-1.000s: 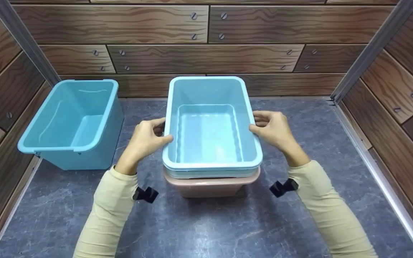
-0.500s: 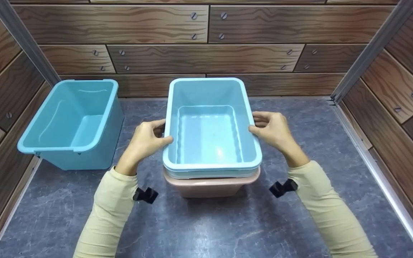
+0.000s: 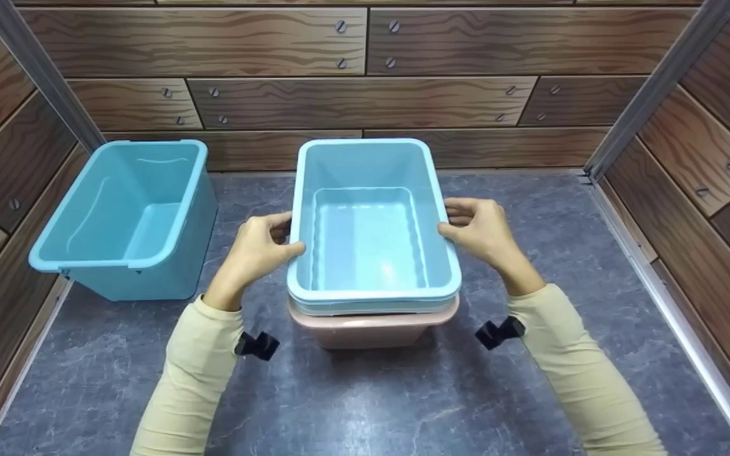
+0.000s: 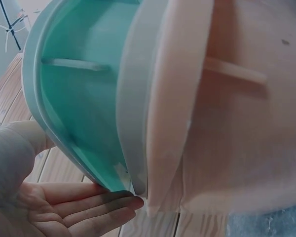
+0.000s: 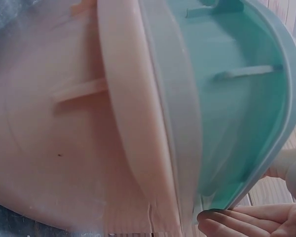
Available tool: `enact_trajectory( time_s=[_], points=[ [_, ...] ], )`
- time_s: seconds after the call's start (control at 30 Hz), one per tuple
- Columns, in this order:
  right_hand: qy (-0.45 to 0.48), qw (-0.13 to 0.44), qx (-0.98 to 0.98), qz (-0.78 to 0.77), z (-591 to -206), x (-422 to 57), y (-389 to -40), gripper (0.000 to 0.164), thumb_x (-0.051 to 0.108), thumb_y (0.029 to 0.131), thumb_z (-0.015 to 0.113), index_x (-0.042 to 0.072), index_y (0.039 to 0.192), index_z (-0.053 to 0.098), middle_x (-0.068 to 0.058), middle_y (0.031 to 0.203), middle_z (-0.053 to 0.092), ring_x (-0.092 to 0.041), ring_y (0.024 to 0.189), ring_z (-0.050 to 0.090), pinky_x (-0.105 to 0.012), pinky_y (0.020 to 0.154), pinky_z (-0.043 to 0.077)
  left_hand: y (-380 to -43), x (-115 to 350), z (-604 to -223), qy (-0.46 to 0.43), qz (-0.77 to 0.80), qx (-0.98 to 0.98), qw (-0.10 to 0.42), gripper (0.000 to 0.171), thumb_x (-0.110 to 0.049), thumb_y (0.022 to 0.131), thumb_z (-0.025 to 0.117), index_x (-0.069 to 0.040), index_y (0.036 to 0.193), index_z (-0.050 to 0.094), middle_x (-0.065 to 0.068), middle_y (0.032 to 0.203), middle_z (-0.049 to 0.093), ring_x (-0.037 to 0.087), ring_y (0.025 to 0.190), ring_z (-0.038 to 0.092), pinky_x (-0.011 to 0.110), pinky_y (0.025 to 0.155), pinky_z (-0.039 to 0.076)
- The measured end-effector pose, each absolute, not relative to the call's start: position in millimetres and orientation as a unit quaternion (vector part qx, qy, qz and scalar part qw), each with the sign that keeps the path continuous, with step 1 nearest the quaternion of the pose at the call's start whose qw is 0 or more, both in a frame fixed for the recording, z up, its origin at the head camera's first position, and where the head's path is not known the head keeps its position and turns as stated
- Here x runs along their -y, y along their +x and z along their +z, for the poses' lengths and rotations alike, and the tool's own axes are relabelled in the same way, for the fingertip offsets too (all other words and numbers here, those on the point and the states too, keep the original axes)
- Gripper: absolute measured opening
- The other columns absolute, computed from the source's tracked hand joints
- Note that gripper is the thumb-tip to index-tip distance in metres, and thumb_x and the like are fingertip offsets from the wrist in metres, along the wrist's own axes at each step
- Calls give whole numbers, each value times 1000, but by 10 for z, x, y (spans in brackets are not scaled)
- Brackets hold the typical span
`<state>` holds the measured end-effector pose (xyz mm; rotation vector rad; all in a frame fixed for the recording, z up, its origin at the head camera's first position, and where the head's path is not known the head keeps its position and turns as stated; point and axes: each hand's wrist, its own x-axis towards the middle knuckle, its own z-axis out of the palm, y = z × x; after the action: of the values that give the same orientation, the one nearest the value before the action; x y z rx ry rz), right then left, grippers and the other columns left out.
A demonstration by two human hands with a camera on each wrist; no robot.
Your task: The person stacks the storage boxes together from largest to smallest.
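A light blue plastic tub (image 3: pixel 371 237) sits nested at the top of a stack in the middle of the head view. Under its rim runs a pale grey rim (image 4: pixel 138 108), and below that a pink tub (image 3: pixel 371 335). My left hand (image 3: pixel 260 244) grips the blue tub's left side, thumb over the rim and fingers along the outside. On the opposite side, my right hand (image 3: pixel 482 231) holds the rim in the same way. Both wrist views show the fingertips beneath the blue rim, close to the grey one.
Another blue tub (image 3: pixel 115 202), deeper and with nothing in it, stands at the left near the back corner. The stack rests on a dark grey marbled surface (image 3: pixel 352 405). Wood-patterned walls (image 3: pixel 365 101) enclose the back and both sides, with metal posts at the corners.
The far edge of the top blue tub has come down slightly, with both hands still holding its rim. The tub at the left stays in place.
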<state>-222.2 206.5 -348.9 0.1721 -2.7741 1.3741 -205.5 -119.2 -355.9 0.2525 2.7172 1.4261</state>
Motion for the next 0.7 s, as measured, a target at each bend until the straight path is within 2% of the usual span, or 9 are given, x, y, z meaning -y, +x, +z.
enact_trajectory(
  time_s=[0.7],
  points=[
    [48, 31, 906, 420, -3570, -2057, -2235, 44, 6, 81, 63, -10, 122, 60, -30, 113, 67, -40, 103, 69, -44, 89, 58, -2034, 1178, -3616, 80, 462, -883, 18, 56, -5, 82, 64, 6, 135, 51, 26, 127, 63, 36, 113, 65, 44, 96, 55]
  ],
)
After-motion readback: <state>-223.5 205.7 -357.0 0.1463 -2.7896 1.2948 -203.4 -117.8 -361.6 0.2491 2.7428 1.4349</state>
